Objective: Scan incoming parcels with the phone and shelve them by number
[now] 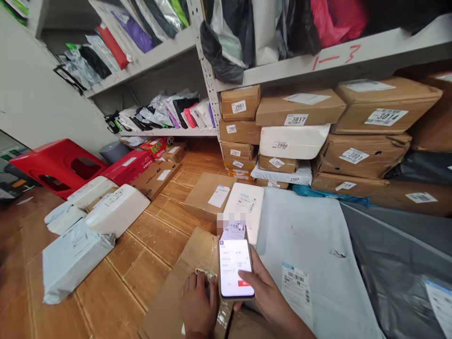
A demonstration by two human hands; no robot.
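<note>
My right hand (pixel 263 280) grips a smartphone (pixel 235 263) from its right side, the thumb over the lit screen. The screen shows a camera picture at the top, a white form with lines of text and a red button low down. My left hand (pixel 199 303) rests on a brown cardboard box (pixel 176 282) below and left of the phone. Its fingers are curled near a small pale item at the box's taped top, too hidden to name. Beyond the phone lie a white parcel (pixel 243 202) and a smaller cardboard box (pixel 203 193) with a label.
Numbered boxes (pixel 300 110) are stacked under a shelf (pixel 353 52) filled with bagged parcels. A large grey-white package (pixel 310 235) and a black-wrapped one (pixel 395 263) lie at right. White parcels (pixel 116 212) and a red stool (pixel 63 162) stand on the wooden floor (pixel 116 278) at left.
</note>
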